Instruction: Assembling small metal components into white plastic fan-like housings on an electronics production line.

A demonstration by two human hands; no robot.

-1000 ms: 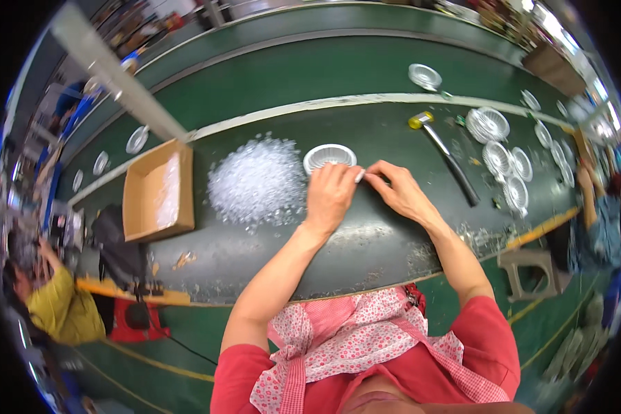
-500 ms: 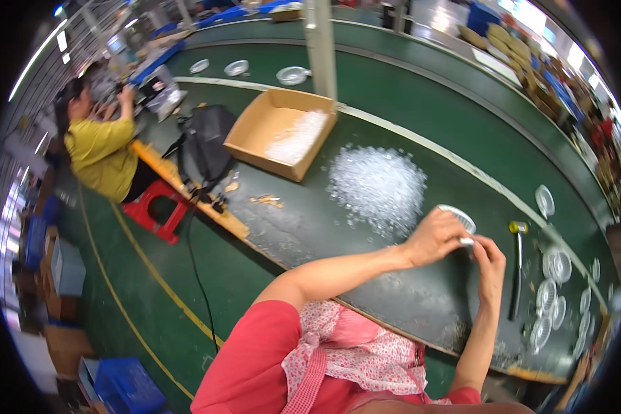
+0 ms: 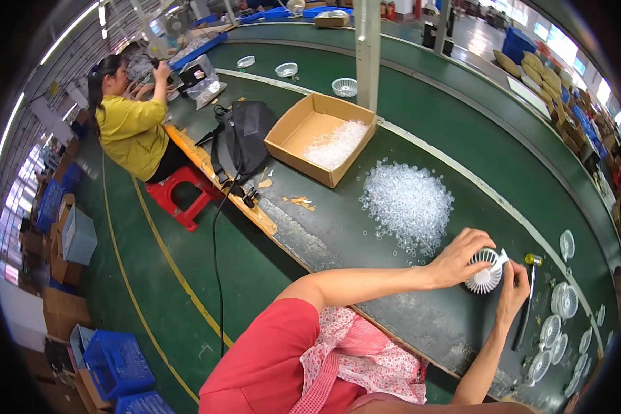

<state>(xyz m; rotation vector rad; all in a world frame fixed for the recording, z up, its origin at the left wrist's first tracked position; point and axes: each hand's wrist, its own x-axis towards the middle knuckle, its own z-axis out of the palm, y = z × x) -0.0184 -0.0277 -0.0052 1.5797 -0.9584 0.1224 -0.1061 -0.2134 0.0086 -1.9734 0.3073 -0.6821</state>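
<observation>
Since 0.5 s ago the ribbed white disc point(image 3: 484, 279) has gone from beyond the fingers to right between both hands. It's near the table's point(image 3: 324, 231) near edge, between the clear ring pile point(image 3: 407, 203) and the hammer point(image 3: 524, 314). Left hand point(image 3: 462, 258) has the disc by its rim, right hand point(image 3: 514, 288) is pinching a small white tab point(image 3: 502, 257). Looks like bringing those 2 together, so I'd say the next move needs steady alignment.

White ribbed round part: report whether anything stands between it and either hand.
Nothing visible does. The left hand has its fingers on the white ribbed round part, and the right hand is at its right edge. The hammer lies beyond the right hand, not between.
</observation>
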